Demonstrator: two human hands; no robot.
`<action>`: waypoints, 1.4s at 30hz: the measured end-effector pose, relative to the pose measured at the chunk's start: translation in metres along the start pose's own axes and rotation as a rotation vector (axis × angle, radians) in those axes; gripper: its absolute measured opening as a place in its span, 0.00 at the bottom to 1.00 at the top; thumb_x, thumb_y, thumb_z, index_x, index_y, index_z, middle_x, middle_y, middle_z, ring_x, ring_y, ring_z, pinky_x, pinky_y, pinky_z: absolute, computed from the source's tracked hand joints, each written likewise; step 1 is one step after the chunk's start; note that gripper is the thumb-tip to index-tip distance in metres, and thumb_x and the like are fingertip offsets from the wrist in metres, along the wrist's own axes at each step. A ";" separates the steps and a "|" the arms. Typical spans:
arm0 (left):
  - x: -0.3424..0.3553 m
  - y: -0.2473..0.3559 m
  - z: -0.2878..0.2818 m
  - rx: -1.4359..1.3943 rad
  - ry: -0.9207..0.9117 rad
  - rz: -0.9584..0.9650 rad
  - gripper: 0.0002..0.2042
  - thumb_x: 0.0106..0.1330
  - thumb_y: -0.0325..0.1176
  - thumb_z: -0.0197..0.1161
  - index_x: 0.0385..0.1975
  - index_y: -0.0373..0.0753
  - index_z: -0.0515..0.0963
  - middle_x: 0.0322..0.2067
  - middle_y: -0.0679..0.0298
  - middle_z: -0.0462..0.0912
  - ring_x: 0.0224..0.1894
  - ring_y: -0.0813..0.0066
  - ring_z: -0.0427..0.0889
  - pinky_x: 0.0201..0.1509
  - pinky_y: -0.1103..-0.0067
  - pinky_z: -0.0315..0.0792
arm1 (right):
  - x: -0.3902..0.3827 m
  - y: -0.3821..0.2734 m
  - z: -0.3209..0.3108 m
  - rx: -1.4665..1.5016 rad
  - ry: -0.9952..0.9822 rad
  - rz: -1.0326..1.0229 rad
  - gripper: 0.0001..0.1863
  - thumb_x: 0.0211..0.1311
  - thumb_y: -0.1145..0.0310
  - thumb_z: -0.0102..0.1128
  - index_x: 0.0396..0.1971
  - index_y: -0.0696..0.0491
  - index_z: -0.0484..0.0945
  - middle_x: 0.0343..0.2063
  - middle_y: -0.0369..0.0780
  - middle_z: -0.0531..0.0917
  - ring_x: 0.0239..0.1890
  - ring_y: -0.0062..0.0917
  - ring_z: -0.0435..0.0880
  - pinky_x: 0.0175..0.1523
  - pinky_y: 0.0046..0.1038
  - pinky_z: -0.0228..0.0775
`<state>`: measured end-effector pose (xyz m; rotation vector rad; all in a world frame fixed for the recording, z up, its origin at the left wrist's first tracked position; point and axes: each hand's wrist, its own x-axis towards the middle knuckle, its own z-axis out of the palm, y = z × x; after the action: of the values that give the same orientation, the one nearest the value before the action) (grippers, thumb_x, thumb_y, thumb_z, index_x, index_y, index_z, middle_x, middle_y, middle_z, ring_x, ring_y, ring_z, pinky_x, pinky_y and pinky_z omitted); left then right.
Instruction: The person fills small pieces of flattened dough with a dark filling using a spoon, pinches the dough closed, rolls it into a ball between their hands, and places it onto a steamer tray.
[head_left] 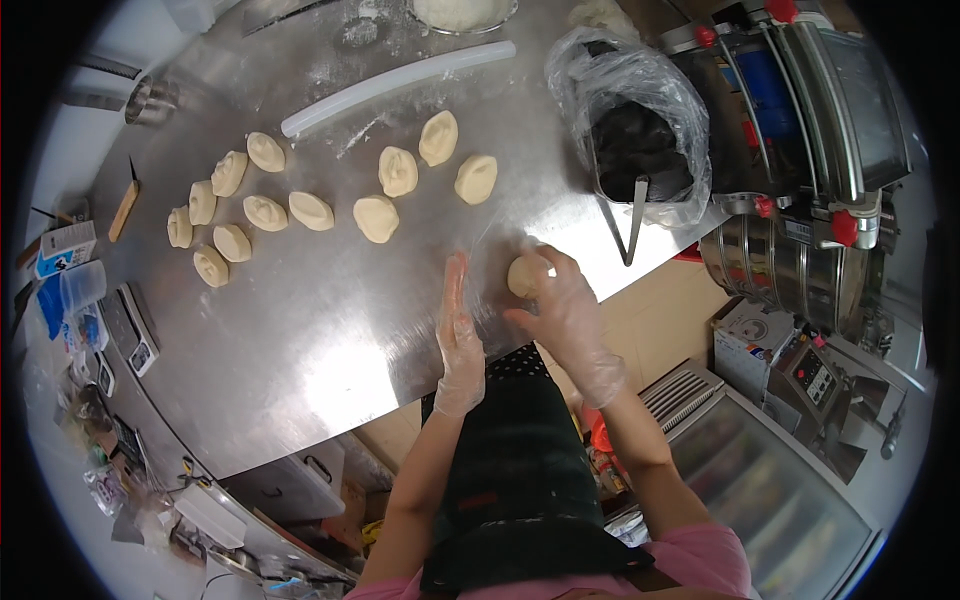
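Twelve Pieces Laid Out, One Round at the Hand

And here we are at the brushed stainless-steel table (270, 340), action right in the centre of the frame! The bare-armed worker's right hand (565, 305), in a clear plastic glove, curves around a small, round, cream-coloured dough ball (521, 278). Its fingers are bent and spread, thumb held apart; whether they grip firmly or merely rest against it, I can't tell. Just left of it, the left hand (460, 345), gloved likewise, stands on edge, fingers straight and together, nothing visible in its hold.

Now the tally! Eight cream-coloured oval dough pieces (311, 211) sit in the left part of the frame, four more at upper centre, several creased or dimpled on top. Those twelve look shaped, I'd judge; the ball is plainer and rounder, so its shaping seems unfinished. How many more remain, I can't say.

Above them lies a long, translucent white rod (400, 88), untouched. Upper right, a glossy black mass (640, 150) fills a clear, crumpled plastic bag (693, 130), a flat metal strip (637, 215) beside it: plenty there, by the look.
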<state>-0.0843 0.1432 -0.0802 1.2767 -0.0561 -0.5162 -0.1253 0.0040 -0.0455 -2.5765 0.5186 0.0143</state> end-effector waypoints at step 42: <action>-0.030 -0.084 0.374 -0.148 -0.439 -0.840 0.44 0.67 0.66 0.44 0.69 0.32 0.48 0.71 0.47 0.49 0.73 0.50 0.50 0.75 0.60 0.48 | -0.206 0.531 -0.463 -0.132 0.305 0.488 0.21 0.44 0.72 0.67 0.43 0.56 0.78 0.38 0.46 0.81 0.42 0.42 0.82 0.45 0.36 0.76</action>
<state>-0.2586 -0.1963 -0.0367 0.9813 0.1587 -1.4899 -0.5504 -0.5692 0.1254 -2.5224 1.2874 -0.1843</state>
